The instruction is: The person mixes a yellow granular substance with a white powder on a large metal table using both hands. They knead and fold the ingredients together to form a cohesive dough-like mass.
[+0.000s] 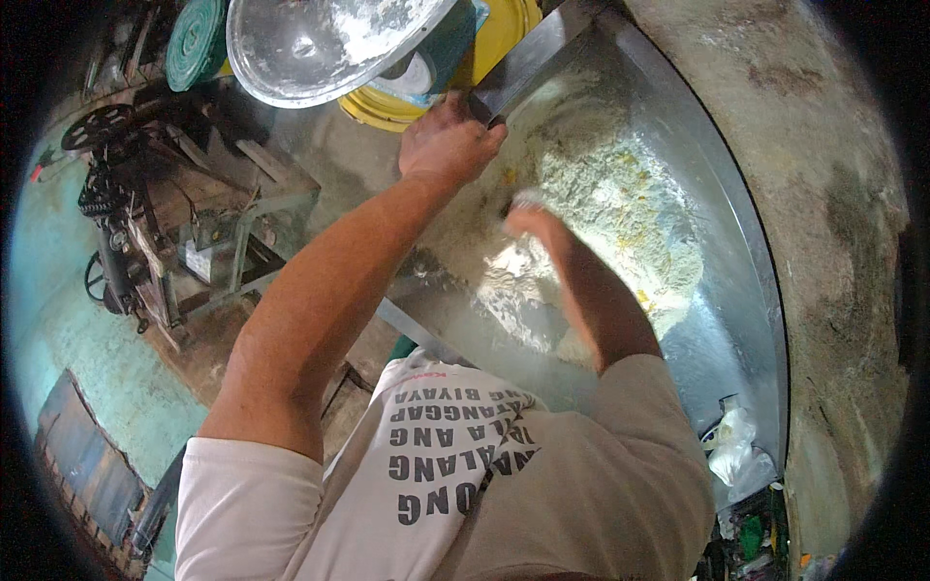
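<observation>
My left hand point(452, 141) grips the end of the raised metal rim point(519, 65) at the table's far left corner. Over the stainless-steel table point(734, 363), my right hand point(527, 212) is blurred by motion, and its finger position is unclear. It is just above or touching the near left side of a broad mound of pale flour point(617, 218). Yellow streaks and spots mark the mound. A smaller, whiter patch of flour point(512, 290) lies beside my right forearm. Loose flour dusts the surrounding metal.
A flour-dusted metal basin point(290, 51) stands beyond my left hand, near yellow containers point(501, 36) and a round green lid point(195, 43). On the left is a black machine with spoked wheels point(102, 131). White plastic bags point(734, 450) lie at lower right, beside a concrete wall point(821, 218).
</observation>
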{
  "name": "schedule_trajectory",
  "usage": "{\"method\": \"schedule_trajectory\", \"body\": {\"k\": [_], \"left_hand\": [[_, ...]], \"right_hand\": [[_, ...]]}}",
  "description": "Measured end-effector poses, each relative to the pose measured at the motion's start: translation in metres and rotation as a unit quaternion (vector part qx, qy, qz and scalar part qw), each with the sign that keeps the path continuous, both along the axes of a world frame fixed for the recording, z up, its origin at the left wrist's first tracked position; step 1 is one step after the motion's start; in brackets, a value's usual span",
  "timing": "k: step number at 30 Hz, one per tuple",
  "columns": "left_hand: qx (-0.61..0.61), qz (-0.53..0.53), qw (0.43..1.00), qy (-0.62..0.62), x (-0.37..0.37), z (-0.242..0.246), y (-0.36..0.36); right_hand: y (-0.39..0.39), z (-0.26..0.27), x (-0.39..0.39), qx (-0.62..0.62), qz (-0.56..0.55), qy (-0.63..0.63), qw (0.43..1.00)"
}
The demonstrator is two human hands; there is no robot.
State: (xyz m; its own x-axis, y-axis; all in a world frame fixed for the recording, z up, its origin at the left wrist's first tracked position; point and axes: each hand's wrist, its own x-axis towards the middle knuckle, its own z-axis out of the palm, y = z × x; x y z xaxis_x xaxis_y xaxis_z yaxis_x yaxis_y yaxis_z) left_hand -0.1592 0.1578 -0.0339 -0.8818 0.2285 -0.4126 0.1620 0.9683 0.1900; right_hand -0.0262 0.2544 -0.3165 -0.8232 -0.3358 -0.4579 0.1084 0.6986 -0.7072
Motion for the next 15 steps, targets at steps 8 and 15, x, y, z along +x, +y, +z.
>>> {"method": "schedule_trajectory", "body": {"k": [8, 15], "left_hand": [[0.007, 0.033, 0.999, -0.026, 0.0, 0.001, 0.012], [-0.029, -0.039, 0.997, 0.052, 0.007, -0.009, 0.0]], "right_hand": [[0.094, -0.059, -0.156, 0.048, -0.247, 0.117, 0.961], [0.016, -0.08, -0.105, -0.171, -0.236, -0.041, 0.956]]}}
